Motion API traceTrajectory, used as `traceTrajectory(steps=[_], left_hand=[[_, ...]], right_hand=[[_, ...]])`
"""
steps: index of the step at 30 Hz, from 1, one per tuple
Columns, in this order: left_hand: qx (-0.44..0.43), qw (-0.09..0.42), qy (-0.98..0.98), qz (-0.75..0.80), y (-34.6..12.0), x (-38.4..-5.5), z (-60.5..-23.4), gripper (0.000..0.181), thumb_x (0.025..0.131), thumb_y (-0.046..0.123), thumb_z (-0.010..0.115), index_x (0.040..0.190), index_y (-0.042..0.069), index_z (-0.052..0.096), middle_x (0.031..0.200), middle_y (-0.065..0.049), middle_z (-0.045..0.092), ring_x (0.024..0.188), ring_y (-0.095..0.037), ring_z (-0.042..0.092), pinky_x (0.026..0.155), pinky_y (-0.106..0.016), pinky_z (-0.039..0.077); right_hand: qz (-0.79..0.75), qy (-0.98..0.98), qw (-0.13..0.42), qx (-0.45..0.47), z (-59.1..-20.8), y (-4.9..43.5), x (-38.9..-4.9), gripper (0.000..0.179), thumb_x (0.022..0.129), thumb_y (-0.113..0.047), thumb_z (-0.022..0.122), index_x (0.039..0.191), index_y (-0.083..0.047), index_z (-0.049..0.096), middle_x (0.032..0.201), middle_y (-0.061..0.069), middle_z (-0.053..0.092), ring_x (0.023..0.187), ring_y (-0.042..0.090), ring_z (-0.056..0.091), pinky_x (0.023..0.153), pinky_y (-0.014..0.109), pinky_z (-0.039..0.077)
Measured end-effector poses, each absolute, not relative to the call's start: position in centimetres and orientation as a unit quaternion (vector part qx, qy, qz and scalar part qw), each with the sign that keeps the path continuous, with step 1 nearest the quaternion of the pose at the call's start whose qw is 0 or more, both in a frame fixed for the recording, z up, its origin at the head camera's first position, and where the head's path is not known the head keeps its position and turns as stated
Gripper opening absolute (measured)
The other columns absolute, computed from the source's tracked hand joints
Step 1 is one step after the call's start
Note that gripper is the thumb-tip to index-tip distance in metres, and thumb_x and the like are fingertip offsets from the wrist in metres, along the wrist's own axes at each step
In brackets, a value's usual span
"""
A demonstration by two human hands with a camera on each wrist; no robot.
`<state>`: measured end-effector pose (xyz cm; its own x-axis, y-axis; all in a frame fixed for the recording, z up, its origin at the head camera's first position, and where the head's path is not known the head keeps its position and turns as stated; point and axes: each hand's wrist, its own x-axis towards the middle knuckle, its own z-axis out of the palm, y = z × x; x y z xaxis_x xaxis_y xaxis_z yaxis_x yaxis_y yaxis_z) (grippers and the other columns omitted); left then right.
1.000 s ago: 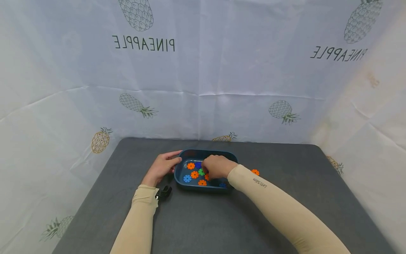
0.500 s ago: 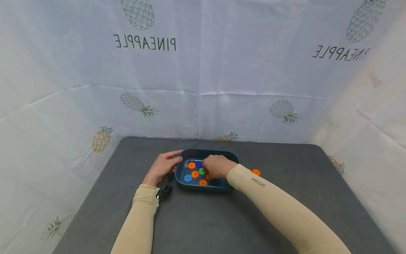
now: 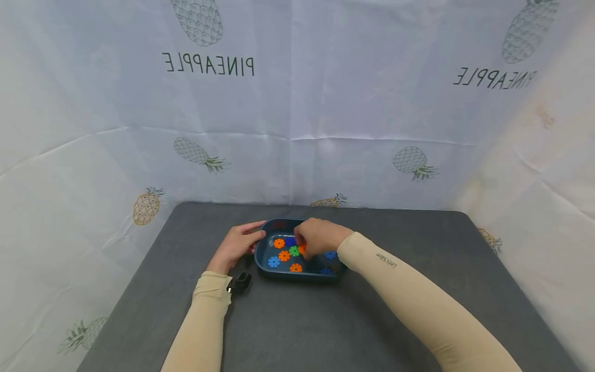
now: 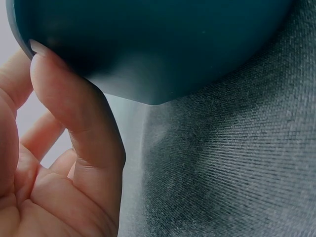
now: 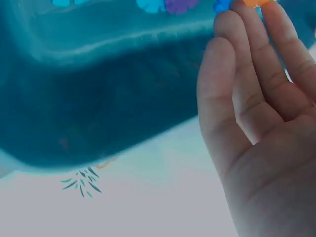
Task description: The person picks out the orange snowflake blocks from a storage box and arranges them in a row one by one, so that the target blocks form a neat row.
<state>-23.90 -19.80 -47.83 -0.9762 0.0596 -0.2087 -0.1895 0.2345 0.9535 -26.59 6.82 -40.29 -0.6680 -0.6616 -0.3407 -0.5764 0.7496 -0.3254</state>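
Observation:
A dark blue tray (image 3: 299,277) with rounded corners holds several small flower-shaped plastic discs. My left hand (image 3: 236,246) holds the tray's left end, the thumb (image 4: 74,106) at the rim and the index finger stretched toward the back corner. Inside the tray my right hand (image 3: 321,237) pinches an orange disc (image 3: 302,249), also seen at the fingertips in the right wrist view. Beside it lie a green disc (image 3: 294,251) and a dark blue disc (image 3: 290,241). Other orange discs (image 3: 295,267) and a light blue disc (image 3: 273,262) are to the left.
The tray stands on a dark grey table (image 3: 288,320). A pale curtain (image 3: 260,170) with pineapple prints hangs behind the table and along both sides. Two more blue discs (image 3: 330,254) show under my right wrist. A black strap (image 3: 239,282) is at my left wrist.
My right hand has risen slightly, with the orange disc shifted up with it. A blue disc shows below that hand. The orange disc beyond the right sleeve is no longer visible.

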Motion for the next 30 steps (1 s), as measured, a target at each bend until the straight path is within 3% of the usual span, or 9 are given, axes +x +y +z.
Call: traceTrajectory(steps=[7, 14, 20, 30], left_hand=[[-0.041, 0.096, 0.778, 0.619, -19.9, -23.8, -48.0, 0.047, 0.104, 0.026, 0.075, 0.15, 0.018, 0.067, 0.089, -0.006, 0.071, 0.069, -0.014, 0.061, 0.064, -0.026, 0.059], [-0.044, 0.096, 0.784, 0.611, -19.7, -23.8, -47.8, 0.047, 0.104, 0.027, 0.074, 0.15, 0.019, 0.067, 0.094, -0.009, 0.073, 0.07, -0.015, 0.061, 0.066, -0.026, 0.059], [-0.051, 0.101, 0.787, 0.607, -19.7, -23.9, -48.0, 0.047, 0.105, 0.028, 0.073, 0.151, 0.022, 0.066, 0.101, -0.013, 0.074, 0.071, -0.017, 0.062, 0.068, -0.028, 0.061], [-0.051, 0.098, 0.787, 0.606, -19.5, -23.8, -48.0, 0.047, 0.105, 0.028, 0.073, 0.151, 0.023, 0.066, 0.092, -0.005, 0.07, 0.072, -0.018, 0.06, 0.067, -0.028, 0.06]], right_hand=[[-0.116, 0.902, 0.216, -0.356, -39.1, 7.3, -26.7, 0.027, 0.093, -0.016, 0.082, 0.119, -0.013, 0.077, 0.105, -0.004, 0.07, 0.095, 0.017, 0.063, 0.089, 0.037, 0.058], [-0.164, 0.9, 0.22, -0.34, -38.3, 8.4, -26.2, 0.029, 0.094, -0.014, 0.082, 0.123, -0.015, 0.077, 0.113, -0.004, 0.07, 0.106, 0.018, 0.062, 0.099, 0.041, 0.058], [-0.21, 0.897, 0.201, -0.332, -38.3, 9.8, -25.8, 0.029, 0.095, -0.015, 0.081, 0.123, -0.017, 0.077, 0.114, -0.004, 0.07, 0.104, 0.017, 0.062, 0.096, 0.038, 0.058], [-0.299, 0.893, 0.179, -0.285, -39.9, 12.9, -24.9, 0.029, 0.098, -0.011, 0.078, 0.127, -0.015, 0.077, 0.124, 0.0, 0.068, 0.104, 0.015, 0.064, 0.096, 0.035, 0.06]])
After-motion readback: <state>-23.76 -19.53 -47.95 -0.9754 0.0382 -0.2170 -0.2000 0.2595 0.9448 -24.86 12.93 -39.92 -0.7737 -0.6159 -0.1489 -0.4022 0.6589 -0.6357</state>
